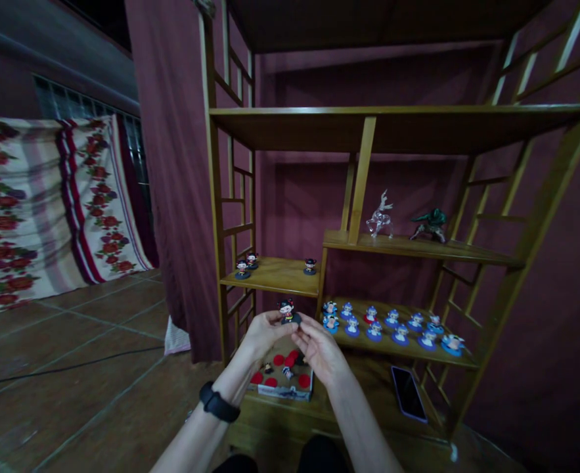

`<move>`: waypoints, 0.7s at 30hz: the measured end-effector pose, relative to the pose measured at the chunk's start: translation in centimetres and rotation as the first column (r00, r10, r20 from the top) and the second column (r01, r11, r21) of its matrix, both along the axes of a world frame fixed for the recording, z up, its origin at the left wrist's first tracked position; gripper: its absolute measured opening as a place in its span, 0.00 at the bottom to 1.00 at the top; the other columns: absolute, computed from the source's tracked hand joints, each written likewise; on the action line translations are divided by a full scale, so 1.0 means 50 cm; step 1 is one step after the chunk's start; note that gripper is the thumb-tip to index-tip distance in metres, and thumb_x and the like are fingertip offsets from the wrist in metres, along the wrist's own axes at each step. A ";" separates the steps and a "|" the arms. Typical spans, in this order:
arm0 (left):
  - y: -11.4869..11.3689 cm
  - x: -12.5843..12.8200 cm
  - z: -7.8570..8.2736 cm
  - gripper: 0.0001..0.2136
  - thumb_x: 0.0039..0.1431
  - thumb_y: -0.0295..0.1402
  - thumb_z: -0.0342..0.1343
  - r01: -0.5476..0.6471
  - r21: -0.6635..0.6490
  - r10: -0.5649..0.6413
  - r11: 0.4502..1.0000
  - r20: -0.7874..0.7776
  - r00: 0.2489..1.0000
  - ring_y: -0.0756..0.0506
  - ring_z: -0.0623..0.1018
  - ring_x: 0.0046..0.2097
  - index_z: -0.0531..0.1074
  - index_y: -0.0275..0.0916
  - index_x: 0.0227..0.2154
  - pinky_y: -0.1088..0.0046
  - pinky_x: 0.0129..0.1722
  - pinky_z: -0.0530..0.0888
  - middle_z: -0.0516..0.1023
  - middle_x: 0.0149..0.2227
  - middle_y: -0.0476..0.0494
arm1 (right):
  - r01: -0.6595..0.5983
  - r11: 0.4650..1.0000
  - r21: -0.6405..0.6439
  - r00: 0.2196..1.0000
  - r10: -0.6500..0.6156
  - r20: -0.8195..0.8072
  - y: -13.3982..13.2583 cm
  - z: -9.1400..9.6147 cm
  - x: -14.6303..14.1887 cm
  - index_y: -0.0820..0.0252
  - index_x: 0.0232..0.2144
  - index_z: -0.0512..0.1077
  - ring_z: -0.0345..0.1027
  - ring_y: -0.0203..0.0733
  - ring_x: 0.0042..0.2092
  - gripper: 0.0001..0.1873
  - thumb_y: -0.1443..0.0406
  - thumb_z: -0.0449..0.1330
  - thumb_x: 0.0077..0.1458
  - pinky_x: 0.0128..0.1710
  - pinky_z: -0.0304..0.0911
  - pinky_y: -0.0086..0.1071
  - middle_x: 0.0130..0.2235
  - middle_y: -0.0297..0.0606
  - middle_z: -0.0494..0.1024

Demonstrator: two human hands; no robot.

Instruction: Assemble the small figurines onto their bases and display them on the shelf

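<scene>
A small black-haired doll figurine [286, 309] on a dark round base is held up in front of the shelf, between both hands. My left hand [263, 336] pinches it from the left side, a black band around that wrist. My right hand [318, 345] grips the base from the right with its fingertips. Below the hands sits a shallow box [284, 392] with red discs and a few more figurines, partly covered by my arms. Similar figurines stand on the small left shelf [274, 274]: two at its left end, one figurine [310, 266] at its right.
Several blue-and-white figurines [374, 330] stand in rows on the lower right shelf. Above them are a clear deer figure [380, 217] and a dark green figure [432, 225]. A phone [408, 393] lies on the bottom board. A cable [73, 365] crosses the tiled floor.
</scene>
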State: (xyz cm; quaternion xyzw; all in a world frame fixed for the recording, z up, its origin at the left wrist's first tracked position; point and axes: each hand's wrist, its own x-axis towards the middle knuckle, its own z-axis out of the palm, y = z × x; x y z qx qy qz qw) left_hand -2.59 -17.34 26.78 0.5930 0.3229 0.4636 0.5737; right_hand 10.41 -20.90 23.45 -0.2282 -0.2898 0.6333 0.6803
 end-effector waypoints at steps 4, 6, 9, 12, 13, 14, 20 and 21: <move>0.017 0.005 0.016 0.17 0.33 0.34 0.66 -0.036 0.040 0.036 0.999 -0.002 0.999 0.48 0.74 0.29 0.76 0.32 0.29 0.73 0.33 0.69 0.78 0.30 0.41 | -0.020 1.000 -0.002 1.000 0.020 0.012 -0.011 0.000 0.008 0.63 0.36 0.73 0.70 0.34 0.35 0.15 0.69 0.64 0.41 0.41 0.65 0.30 0.35 0.40 0.78; 0.029 0.005 0.024 0.17 0.32 0.34 0.66 -0.101 0.074 0.103 0.992 -0.025 0.994 0.48 0.74 0.29 0.76 0.32 0.29 0.74 0.32 0.68 0.78 0.29 0.42 | -0.023 1.000 -0.011 0.999 0.023 0.034 -0.018 -0.010 0.012 0.64 0.36 0.73 0.70 0.35 0.36 0.15 0.68 0.64 0.41 0.41 0.65 0.30 0.35 0.41 0.78; 0.052 0.005 0.033 0.17 0.31 0.35 0.67 -0.159 0.131 0.168 0.978 -0.058 0.984 0.47 0.74 0.29 0.76 0.33 0.29 0.74 0.31 0.68 0.78 0.28 0.44 | -0.015 0.999 -0.037 0.999 0.016 0.046 -0.028 -0.046 0.014 0.64 0.35 0.73 0.70 0.36 0.36 0.15 0.67 0.64 0.40 0.41 0.65 0.31 0.36 0.41 0.78; 0.077 0.007 0.040 0.17 0.31 0.35 0.66 -0.160 0.199 0.179 0.967 -0.080 0.981 0.46 0.74 0.30 0.76 0.33 0.29 0.72 0.32 0.68 0.78 0.29 0.43 | -0.026 0.994 -0.105 0.999 0.031 0.043 -0.044 -0.100 0.007 0.64 0.34 0.74 0.71 0.37 0.36 0.14 0.68 0.64 0.39 0.41 0.65 0.31 0.34 0.42 0.78; 0.084 0.008 0.043 0.17 0.31 0.35 0.66 -0.156 0.216 0.176 0.964 -0.080 0.981 0.46 0.74 0.31 0.76 0.33 0.29 0.72 0.33 0.68 0.78 0.29 0.43 | -0.036 0.991 -0.127 0.998 0.041 0.038 -0.051 -0.121 0.003 0.64 0.33 0.74 0.71 0.37 0.36 0.14 0.68 0.64 0.39 0.41 0.65 0.31 0.34 0.42 0.78; 0.091 0.010 0.045 0.17 0.31 0.35 0.66 -0.151 0.226 0.173 0.962 -0.077 0.982 0.45 0.75 0.31 0.76 0.33 0.29 0.72 0.34 0.68 0.79 0.29 0.43 | -0.053 0.988 -0.147 0.998 0.057 0.027 -0.059 -0.142 -0.002 0.64 0.32 0.74 0.71 0.37 0.36 0.13 0.68 0.64 0.39 0.41 0.64 0.32 0.34 0.42 0.78; 0.118 0.025 0.057 0.18 0.29 0.32 0.67 -0.129 0.227 0.144 0.965 -0.051 0.988 0.46 0.75 0.31 0.76 0.33 0.30 0.71 0.35 0.69 0.79 0.29 0.44 | -0.145 0.939 -0.311 0.989 0.141 -0.038 -0.112 -0.292 -0.036 0.62 0.29 0.75 0.71 0.41 0.39 0.12 0.66 0.65 0.36 0.43 0.63 0.35 0.33 0.41 0.78; 0.123 0.027 0.059 0.18 0.29 0.32 0.67 -0.135 0.235 0.152 0.963 -0.058 0.987 0.46 0.75 0.31 0.76 0.33 0.30 0.71 0.35 0.69 0.78 0.29 0.43 | -0.159 0.916 -0.369 0.987 0.157 -0.037 -0.119 -0.317 -0.040 0.62 0.28 0.75 0.71 0.40 0.38 0.12 0.66 0.66 0.34 0.43 0.63 0.35 0.31 0.40 0.78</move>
